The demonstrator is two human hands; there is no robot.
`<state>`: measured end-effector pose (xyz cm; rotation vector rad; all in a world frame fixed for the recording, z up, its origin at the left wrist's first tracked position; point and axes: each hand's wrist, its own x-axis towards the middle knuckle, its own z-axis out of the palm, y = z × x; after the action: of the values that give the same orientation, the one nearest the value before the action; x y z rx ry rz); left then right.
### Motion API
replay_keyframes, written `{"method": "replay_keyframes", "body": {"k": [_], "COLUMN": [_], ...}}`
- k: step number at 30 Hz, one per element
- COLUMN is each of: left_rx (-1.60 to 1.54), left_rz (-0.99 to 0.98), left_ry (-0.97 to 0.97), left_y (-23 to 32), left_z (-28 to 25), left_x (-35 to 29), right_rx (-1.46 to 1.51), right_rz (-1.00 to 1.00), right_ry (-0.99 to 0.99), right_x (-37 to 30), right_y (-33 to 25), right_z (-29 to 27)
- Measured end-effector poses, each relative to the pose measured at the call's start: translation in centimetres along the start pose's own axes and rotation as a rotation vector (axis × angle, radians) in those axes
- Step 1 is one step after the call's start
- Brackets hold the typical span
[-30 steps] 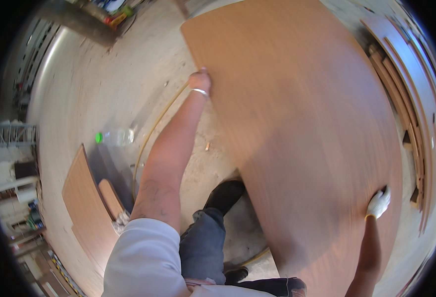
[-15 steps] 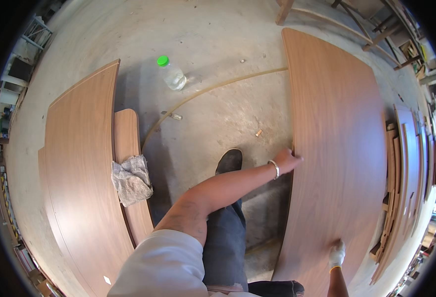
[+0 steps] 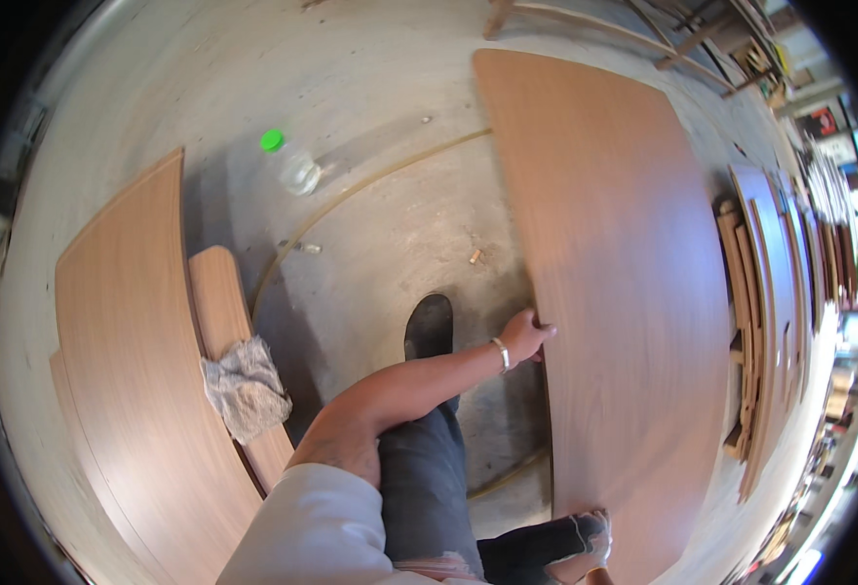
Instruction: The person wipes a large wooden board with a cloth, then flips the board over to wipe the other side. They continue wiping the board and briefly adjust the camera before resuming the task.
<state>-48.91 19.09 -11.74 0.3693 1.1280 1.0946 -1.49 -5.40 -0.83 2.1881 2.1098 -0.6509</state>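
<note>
While we look down now, the big brown board [image 3: 624, 292] has dropped low at 3 o'clock. Our left hand [image 3: 524, 336] still pinches its near edge. Our right hand [image 3: 592, 552], at 5 o'clock, touches it; we cannot tell its fingers.

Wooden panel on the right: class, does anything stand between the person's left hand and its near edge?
Nothing visible does. The left hand already grips the left edge of the large wooden panel, fingers curled onto it, with only bare concrete floor beside it.
</note>
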Motion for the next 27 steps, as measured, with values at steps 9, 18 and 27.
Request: {"method": "replay_keyframes", "body": {"k": [9, 18, 27], "left_rx": [-0.253, -0.054, 0.0], "left_rz": [-0.105, -0.074, -0.07], "left_ry": [-0.048, 0.105, 0.079], "left_y": [-0.4, 1.8, 1.8], "left_z": [-5.2, -6.7, -7.1], "left_x": [-2.9, -2.9, -3.1], "right_rx": [0.53, 2.112, 2.162], "right_rz": [0.482, 1.283, 1.415], "right_ry": [0.061, 0.951, 1.169], "right_x": [-11.7, -13.7, -11.0], "right_y": [2.1, 7.2, 4.5], "right_z": [9.3, 13.3, 9.9]}}
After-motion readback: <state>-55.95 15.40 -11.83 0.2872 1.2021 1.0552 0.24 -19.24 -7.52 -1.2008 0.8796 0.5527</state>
